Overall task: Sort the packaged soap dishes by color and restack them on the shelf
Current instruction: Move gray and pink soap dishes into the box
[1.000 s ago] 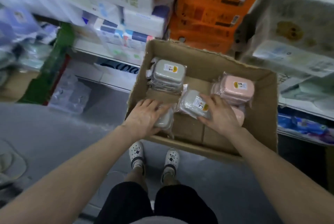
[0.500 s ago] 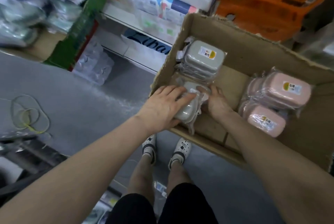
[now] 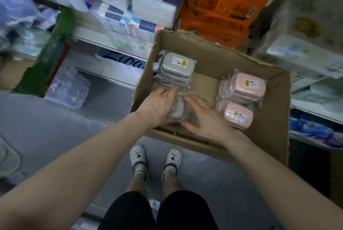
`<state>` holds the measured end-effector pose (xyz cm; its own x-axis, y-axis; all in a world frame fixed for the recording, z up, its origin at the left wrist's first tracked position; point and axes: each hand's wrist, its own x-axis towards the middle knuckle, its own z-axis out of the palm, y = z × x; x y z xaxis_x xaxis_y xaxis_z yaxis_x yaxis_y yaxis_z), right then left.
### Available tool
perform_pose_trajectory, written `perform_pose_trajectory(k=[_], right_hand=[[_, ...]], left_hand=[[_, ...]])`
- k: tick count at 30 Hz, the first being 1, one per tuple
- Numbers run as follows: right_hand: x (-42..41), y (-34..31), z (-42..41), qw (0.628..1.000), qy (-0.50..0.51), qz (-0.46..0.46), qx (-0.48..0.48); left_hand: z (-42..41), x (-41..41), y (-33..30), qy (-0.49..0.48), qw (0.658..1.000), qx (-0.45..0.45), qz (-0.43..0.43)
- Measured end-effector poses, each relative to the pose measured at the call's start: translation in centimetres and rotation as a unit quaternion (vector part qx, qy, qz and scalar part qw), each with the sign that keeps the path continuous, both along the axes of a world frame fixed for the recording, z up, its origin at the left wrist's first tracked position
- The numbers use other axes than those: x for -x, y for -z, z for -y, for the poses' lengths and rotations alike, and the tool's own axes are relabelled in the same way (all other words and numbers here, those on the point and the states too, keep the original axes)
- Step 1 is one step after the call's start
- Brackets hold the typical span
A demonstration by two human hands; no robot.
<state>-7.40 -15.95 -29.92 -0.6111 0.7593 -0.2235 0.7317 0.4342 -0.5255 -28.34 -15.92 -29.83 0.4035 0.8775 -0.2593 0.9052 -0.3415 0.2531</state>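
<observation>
Fingers of the left hand (image 3: 157, 106) are laid fairly straight over a grey wrapped soap dish (image 3: 178, 109) near the middle of the frame, and the pack is pressed from its left side. From the right it is met by the right hand (image 3: 206, 116), whose fingers are likewise extended against the wrapping; whether either thumb is hooked under the pack cannot be told. The dish is kept low in the near left part of a cardboard box (image 3: 269, 118). Just above it in the frame, a stack of grey dishes (image 3: 175, 69) is seen against the box's left wall. Toward the right of the box, apart from the grey ones, two piles of pink dishes (image 3: 241, 97) are placed. Shelves of packaged goods (image 3: 130, 18) are seen across the top of the frame, and white clogs (image 3: 156, 161) on the grey floor below the box.
</observation>
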Motion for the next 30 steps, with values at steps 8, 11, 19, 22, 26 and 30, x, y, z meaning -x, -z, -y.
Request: perform_pose_trajectory(k=[8, 11, 19, 22, 26, 30], right_hand=[[0.1, 3.2, -1.1, 0.998, 0.028, -0.042, -0.03], [-0.5, 4.5, -2.1, 0.998, 0.028, -0.038, -0.051], [2.2, 5.9, -4.3, 0.986, -0.13, 0.082, -0.065], [4.5, 6.7, -4.7, 0.96, -0.232, 0.142, -0.059], [4.8, 7.1, -4.7, 0.971, -0.213, 0.068, -0.083], [2.2, 6.4, -5.6, 0.971, -0.134, 0.077, -0.18]], left_hand=[[-0.4, 0.5, 0.4, 0.039, 0.998, 0.02, 0.042], [-0.5, 1.5, 0.3, 0.051, 0.999, 0.001, -0.002], [-1.8, 4.5, 0.0, -0.083, 0.982, -0.138, -0.102], [-1.2, 5.5, 0.5, -0.124, 0.982, -0.112, -0.088], [-1.1, 5.7, 1.0, -0.125, 0.982, -0.125, -0.059], [-1.1, 5.3, 1.1, -0.132, 0.983, -0.117, -0.048]])
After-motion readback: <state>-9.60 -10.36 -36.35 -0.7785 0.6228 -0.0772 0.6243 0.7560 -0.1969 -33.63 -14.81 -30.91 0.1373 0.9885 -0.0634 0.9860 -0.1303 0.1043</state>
